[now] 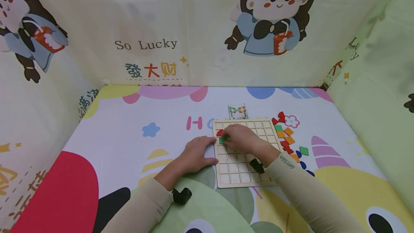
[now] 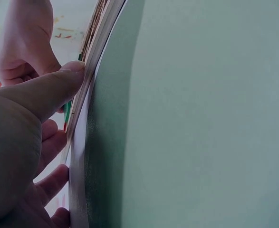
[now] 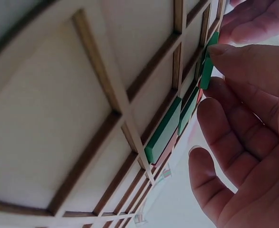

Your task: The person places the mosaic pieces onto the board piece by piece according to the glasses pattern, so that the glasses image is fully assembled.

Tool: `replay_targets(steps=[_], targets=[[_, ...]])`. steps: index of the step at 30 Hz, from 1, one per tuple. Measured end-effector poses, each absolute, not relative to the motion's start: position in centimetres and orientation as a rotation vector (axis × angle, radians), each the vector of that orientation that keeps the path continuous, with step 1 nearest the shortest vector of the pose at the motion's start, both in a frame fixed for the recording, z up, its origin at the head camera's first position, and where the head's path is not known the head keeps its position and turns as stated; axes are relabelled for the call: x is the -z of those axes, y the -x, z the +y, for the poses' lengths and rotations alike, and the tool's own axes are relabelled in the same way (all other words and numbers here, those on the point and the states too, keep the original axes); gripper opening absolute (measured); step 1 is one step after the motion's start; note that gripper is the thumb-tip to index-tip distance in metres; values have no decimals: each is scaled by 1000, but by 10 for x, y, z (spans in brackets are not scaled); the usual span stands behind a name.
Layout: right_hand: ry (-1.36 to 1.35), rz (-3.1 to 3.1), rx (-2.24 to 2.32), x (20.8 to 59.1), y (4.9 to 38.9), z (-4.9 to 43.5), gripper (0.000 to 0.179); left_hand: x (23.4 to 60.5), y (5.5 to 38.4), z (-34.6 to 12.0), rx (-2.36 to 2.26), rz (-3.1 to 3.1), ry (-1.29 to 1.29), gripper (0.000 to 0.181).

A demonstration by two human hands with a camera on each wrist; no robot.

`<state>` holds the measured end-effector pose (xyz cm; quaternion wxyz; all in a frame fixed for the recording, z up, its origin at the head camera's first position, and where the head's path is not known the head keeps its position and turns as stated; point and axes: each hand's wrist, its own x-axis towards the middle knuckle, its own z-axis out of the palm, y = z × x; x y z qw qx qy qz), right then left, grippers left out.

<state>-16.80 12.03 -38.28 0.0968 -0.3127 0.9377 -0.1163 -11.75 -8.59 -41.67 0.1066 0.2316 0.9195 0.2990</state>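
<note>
A wooden grid board (image 1: 217, 175) lies on the patterned tabletop. My left hand (image 1: 196, 154) rests against the board's left edge, thumb and fingertips spread along the side. Over the upper-left cells, my right hand (image 1: 240, 138) pinches a green square tile (image 3: 207, 71) between thumb and fingertips at the grid. In the right wrist view, two other green tiles, a nearer one (image 3: 163, 130) and a farther one (image 3: 188, 111), sit in cells, with reddish pieces beside them. A red piece (image 1: 220, 132) shows left of the right hand; the hand hides the neighbouring cells.
Along the board's right side lie loose orange tiles (image 1: 290, 140), red pieces (image 1: 281, 116), blue pieces (image 1: 302, 165) and a green tile (image 1: 304, 150). Behind the board is a small patterned card (image 1: 237, 111). Printed cloth walls (image 1: 200, 28) enclose the table's back and sides.
</note>
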Motion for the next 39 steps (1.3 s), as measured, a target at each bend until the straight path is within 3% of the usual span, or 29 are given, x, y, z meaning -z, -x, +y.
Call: replay_targets(steps=[39], targets=[[877, 2791, 409, 384, 167, 116, 14, 415, 117, -86, -894, 2697, -681, 69]])
